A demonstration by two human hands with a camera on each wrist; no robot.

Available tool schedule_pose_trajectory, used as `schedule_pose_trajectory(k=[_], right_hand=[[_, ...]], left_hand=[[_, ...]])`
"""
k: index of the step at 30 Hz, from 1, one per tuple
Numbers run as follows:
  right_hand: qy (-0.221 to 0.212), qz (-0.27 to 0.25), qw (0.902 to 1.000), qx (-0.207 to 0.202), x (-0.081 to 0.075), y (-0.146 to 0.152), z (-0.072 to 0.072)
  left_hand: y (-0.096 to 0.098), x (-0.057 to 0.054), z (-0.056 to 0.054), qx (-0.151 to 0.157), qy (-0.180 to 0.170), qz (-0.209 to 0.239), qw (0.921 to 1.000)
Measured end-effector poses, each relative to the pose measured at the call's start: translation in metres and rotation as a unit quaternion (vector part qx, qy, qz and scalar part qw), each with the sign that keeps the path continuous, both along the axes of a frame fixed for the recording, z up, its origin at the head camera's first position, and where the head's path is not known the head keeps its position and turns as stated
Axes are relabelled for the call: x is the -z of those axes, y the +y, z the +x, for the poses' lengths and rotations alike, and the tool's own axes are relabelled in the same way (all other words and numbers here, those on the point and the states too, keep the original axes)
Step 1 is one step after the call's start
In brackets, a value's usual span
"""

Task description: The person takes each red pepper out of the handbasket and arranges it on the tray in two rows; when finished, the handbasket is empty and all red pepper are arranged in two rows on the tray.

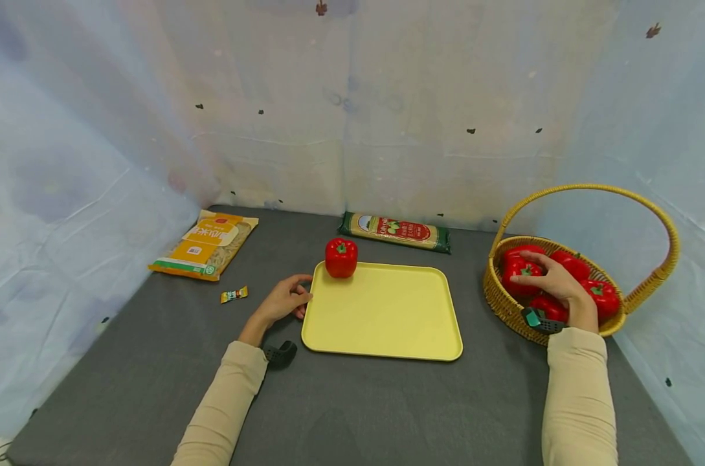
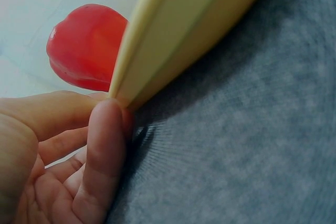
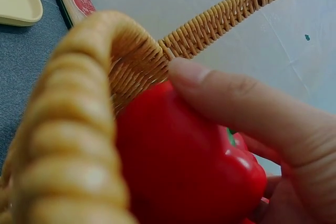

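Observation:
My left hand [image 1: 283, 300] pinches the left rim of a yellow tray [image 1: 381, 314] between thumb and fingers; the left wrist view shows the thumb tip right at the tray's edge [image 2: 157, 40]. On the tray's far left corner stands a red bell pepper [image 1: 341, 260]. To the right, my right hand [image 1: 556, 283] reaches into a wicker basket [image 1: 498, 299] of several red bell peppers. Its thumb and fingers are around one bell pepper [image 3: 184, 156] inside the basket, with the thumb on top of its side and the fingertips partly hidden behind it.
A green-and-gold pasta packet [image 1: 395, 232] lies behind the tray. At the left are an orange food bag [image 1: 206, 246] and a small yellow wrapped snack [image 1: 234, 295]. The basket's tall handle [image 1: 591, 188] arches above the peppers. Pale curtains surround the dark grey table [image 1: 352, 408].

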State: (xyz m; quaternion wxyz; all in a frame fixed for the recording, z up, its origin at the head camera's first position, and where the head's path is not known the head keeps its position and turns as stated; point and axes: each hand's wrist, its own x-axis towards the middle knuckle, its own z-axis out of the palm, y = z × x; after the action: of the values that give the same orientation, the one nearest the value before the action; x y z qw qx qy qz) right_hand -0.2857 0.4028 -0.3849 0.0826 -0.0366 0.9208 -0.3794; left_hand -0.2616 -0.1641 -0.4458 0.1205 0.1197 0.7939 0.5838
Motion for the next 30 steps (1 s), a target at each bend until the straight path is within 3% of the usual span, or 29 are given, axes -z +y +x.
schedule_pose_trajectory(k=[23,26,30], right_hand=[[-0.003,0.073,0.9973,-0.001,-0.001,-0.004,0.0],[-0.003,0.094,0.9956,-0.005,0.0,-0.002,-0.002],[0.001,0.102,0.9948,-0.006,0.001,-0.002,-0.001]], left_hand=[[0.0,-0.002,0.001,0.0,0.005,-0.005,1.0],[-0.001,0.003,-0.002,-0.002,0.0,-0.005,1.0],[-0.002,0.017,-0.011,-0.007,-0.004,-0.002,1.0]])
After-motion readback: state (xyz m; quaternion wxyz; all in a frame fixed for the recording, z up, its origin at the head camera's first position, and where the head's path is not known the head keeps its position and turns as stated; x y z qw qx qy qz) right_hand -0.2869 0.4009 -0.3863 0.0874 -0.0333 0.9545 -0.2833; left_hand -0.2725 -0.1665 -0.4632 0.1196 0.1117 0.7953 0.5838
